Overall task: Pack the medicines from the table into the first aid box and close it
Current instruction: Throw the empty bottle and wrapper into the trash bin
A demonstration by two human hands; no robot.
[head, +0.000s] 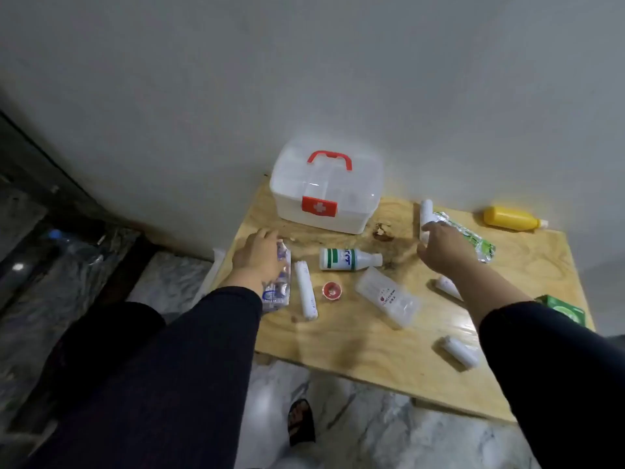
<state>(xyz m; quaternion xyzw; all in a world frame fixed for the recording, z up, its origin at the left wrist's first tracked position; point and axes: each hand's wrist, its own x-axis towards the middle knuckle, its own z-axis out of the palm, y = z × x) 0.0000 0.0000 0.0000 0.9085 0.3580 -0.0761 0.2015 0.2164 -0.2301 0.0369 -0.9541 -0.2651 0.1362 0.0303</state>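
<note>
The white first aid box (324,192), with a red handle and a red cross latch, stands closed at the back of the wooden table (365,353). My left hand (258,260) lies over a clear packet (280,286) at the table's left edge; I cannot see whether it grips it. The fingers and thumb of my right hand (444,247) close around the lower end of a white roll (426,213) that lies right of the box. Between my hands lie a white bottle with a green label (350,259), another white roll (306,292), a red tape roll (332,291) and a clear plastic case (389,297).
A green-and-white packet (473,240) and a yellow bottle (510,218) lie at the back right. A small white tube (448,286), a third roll (461,352) and a green carton (564,308) sit under my right forearm. A wall rises behind the table; marble floor lies below.
</note>
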